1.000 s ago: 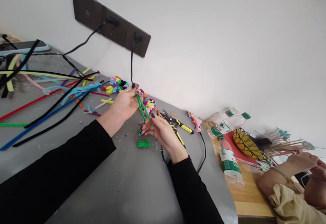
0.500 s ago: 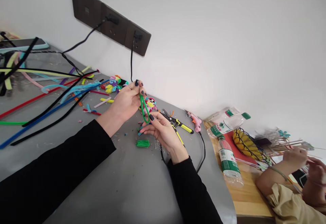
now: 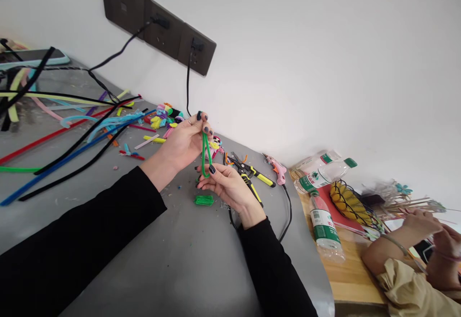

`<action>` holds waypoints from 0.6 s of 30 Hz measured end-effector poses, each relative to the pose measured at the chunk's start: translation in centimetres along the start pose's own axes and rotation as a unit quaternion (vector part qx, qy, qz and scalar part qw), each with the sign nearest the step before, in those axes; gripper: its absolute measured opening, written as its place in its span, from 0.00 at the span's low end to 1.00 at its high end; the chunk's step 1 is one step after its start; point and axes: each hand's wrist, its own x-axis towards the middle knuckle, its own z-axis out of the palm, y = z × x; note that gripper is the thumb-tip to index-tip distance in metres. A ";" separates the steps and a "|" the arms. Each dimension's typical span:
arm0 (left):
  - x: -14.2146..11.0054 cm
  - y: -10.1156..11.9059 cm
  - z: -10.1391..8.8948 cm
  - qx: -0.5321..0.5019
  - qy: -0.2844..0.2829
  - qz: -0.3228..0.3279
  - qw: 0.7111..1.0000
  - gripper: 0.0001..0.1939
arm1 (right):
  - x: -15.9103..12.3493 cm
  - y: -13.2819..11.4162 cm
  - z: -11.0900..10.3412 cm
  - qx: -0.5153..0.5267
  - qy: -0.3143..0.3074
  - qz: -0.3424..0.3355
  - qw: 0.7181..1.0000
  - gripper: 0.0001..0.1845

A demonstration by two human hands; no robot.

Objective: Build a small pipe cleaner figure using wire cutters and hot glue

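Observation:
A green pipe cleaner (image 3: 203,150), bent into a long narrow loop, hangs between my two hands above the grey table (image 3: 144,259). My left hand (image 3: 187,139) pinches its upper end between thumb and fingers. Its rounded lower end is held by my right hand (image 3: 228,185), thumb on top. Just below my hands, a small bundle of folded green pipe cleaner (image 3: 203,200) lies on the table. Behind the loop, partly hidden by my fingers, is a pink, white and yellow pipe-cleaner figure (image 3: 216,147).
Yellow-and-black pliers (image 3: 257,175) and a pink glue gun (image 3: 277,169) lie to the right. Loose pipe cleaners (image 3: 72,134) spread across the left. Plastic bottles (image 3: 326,228) lie on the wooden table, beside another person's hands (image 3: 421,225). Power cords run from the wall socket (image 3: 162,24).
The loop now looks wider, with its two sides bowed apart. Both hands still hold it and have barely moved; the view has shifted slightly.

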 end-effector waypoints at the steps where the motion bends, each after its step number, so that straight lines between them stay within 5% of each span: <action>1: 0.1 -0.1 -0.1 -0.001 -0.001 0.002 1.000 0.23 | 0.0 0.0 0.0 0.001 0.001 0.001 1.000 0.26; 6: 0.4 -0.4 -0.4 -0.009 -0.016 0.014 1.000 0.20 | -0.1 -0.1 0.1 0.023 -0.004 0.008 1.000 0.23; 18: 0.6 -0.9 -0.2 -0.013 0.047 0.003 0.999 0.21 | 0.4 0.4 -0.2 0.057 -0.007 0.031 0.998 0.22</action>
